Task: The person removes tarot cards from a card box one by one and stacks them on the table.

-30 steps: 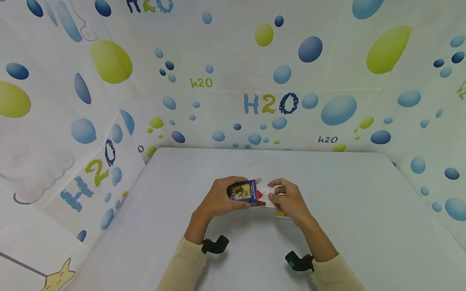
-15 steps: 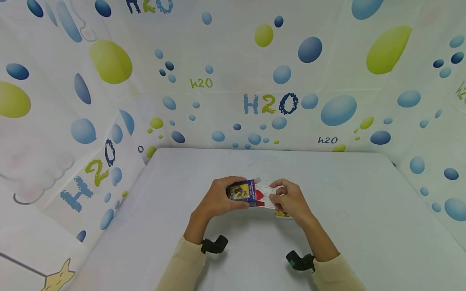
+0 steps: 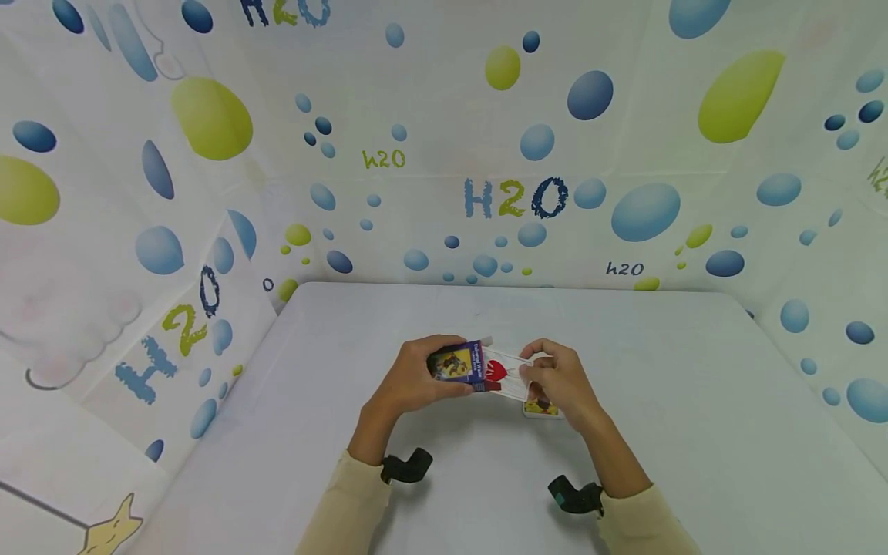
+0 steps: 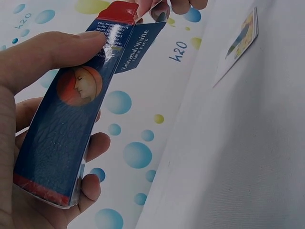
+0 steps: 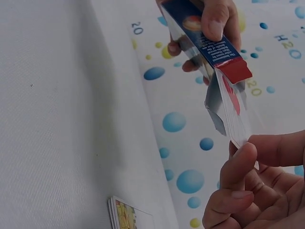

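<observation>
My left hand (image 3: 409, 378) grips a dark blue tarot deck box (image 3: 454, 364), its thumb on one narrow side and fingers round the other. In the left wrist view the box (image 4: 57, 138) shows red ends and a printed face, with the end flaps folded out. From that open end sticks a thin bundle of white cards (image 3: 506, 371) with a red heart shape on the front one. My right hand (image 3: 565, 385) pinches the outer end of these cards (image 5: 234, 107) between thumb and fingers. Below the right hand, a small stack of picture cards (image 3: 542, 410) lies on the table.
The white table (image 3: 666, 432) spreads around both hands. Behind it hangs a white sheet (image 3: 444, 100) printed with blue and green drops and H2O lettering. Black wrist cameras (image 3: 408, 465) sit at both sleeves.
My right hand has shifted slightly right, and more of the white cards shows outside the box. The left hand with the box has moved slightly left.
</observation>
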A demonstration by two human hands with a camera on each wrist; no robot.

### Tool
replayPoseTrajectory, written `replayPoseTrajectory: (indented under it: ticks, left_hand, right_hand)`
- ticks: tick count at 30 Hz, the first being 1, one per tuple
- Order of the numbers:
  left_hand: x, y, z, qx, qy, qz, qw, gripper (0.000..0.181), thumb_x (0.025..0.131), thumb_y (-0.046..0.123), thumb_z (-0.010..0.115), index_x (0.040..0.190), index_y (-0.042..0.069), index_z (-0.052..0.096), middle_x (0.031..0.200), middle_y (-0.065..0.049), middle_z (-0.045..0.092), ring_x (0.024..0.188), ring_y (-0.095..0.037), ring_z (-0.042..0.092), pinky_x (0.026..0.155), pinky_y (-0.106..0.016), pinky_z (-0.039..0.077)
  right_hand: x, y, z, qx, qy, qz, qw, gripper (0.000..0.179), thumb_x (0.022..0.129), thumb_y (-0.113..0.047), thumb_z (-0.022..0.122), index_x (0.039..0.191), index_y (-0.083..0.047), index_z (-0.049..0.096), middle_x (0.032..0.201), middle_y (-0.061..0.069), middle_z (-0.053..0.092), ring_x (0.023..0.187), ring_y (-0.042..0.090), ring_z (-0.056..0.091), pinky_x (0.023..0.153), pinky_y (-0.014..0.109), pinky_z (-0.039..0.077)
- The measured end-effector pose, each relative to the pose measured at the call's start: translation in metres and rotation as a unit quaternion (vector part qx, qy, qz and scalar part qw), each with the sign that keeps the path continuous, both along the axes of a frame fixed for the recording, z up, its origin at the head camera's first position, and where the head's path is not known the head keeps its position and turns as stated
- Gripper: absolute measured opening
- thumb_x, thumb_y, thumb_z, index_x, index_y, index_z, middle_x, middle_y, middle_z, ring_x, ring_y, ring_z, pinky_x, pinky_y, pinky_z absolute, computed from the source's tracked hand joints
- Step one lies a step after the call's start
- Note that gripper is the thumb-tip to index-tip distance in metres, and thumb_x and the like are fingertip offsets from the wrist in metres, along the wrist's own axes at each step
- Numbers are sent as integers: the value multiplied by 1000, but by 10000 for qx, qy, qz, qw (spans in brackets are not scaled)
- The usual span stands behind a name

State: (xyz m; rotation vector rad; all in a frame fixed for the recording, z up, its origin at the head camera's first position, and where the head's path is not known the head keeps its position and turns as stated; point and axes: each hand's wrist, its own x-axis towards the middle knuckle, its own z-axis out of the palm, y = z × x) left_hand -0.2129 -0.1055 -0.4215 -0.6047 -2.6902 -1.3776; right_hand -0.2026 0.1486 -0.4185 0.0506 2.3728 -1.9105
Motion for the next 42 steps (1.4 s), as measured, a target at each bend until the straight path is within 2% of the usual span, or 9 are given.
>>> replayPoseTrajectory:
  ticks: [5, 12, 16, 22, 31, 36, 38, 42]
  left_hand:
    - [1, -1, 1, -27, 63, 66, 10000, 67, 73, 33, 90, 135, 23, 66, 133, 1, 64, 112, -21, 57, 94, -41, 53]
    - [1, -2, 3, -28, 117, 111, 9999, 69, 74, 34, 90, 136, 22, 64, 133, 0, 64, 111, -21, 57, 93, -42, 53]
    - [0, -5, 3, 79, 282, 99, 9995, 68, 74, 33, 90, 135, 20, 65, 129, -1, 65, 107, -21, 58, 90, -40, 53]
    - [-1, -8, 4, 182, 521, 165, 9983, 65, 76, 33, 88, 135, 17, 65, 126, -2, 67, 104, -21, 59, 87, -40, 53]
    - [-3, -4, 0, 203, 491, -32, 9986, 68, 74, 31, 90, 135, 15, 65, 127, -3, 66, 106, -21, 58, 88, -40, 53]
    - [-2, 1, 0, 156, 429, -105, 9989, 68, 74, 32, 91, 135, 18, 65, 129, -1, 66, 107, -19, 58, 90, -39, 53]
    - [-2, 2, 1, 136, 393, -153, 9990, 68, 74, 33, 90, 135, 18, 65, 130, 0, 66, 108, -19, 58, 91, -40, 53]
    - [-1, 5, 0, 46, 307, -172, 9994, 67, 74, 35, 89, 135, 20, 65, 131, 1, 65, 110, -18, 58, 93, -40, 53]
  right_hand:
    - [0, 1, 1, -20, 31, 2, 10000, 13, 94, -9, 64, 106, -4, 64, 82, 16, 65, 62, 34, 59, 58, 33, 56]
    - [-1, 2, 1, -98, 134, 103, 9998, 13, 93, -8, 63, 104, -2, 63, 86, 17, 66, 63, 40, 60, 57, 33, 55]
    - [-1, 3, 2, -143, 190, 157, 9996, 12, 94, -9, 63, 102, 0, 63, 86, 17, 66, 63, 40, 60, 58, 32, 55]
    - [-1, 5, 1, -106, 278, 204, 9994, 11, 95, -10, 65, 96, 1, 63, 83, 15, 65, 63, 32, 60, 59, 33, 55]
    - [-1, 5, 3, -1, 291, 224, 9993, 11, 92, -10, 67, 94, 0, 64, 85, 14, 66, 65, 27, 58, 60, 33, 56]
    - [-2, 5, 2, 294, 453, 216, 9983, 10, 92, -12, 68, 93, -2, 66, 88, 13, 67, 70, 29, 58, 59, 36, 56]
    - [-2, 5, 1, 476, 626, 226, 9966, 10, 92, -13, 69, 91, -3, 67, 88, 12, 68, 73, 30, 60, 60, 39, 57]
    - [-1, 4, 1, 929, 1090, 274, 9893, 8, 92, -11, 69, 88, -4, 68, 84, 8, 68, 76, 25, 60, 63, 34, 55]
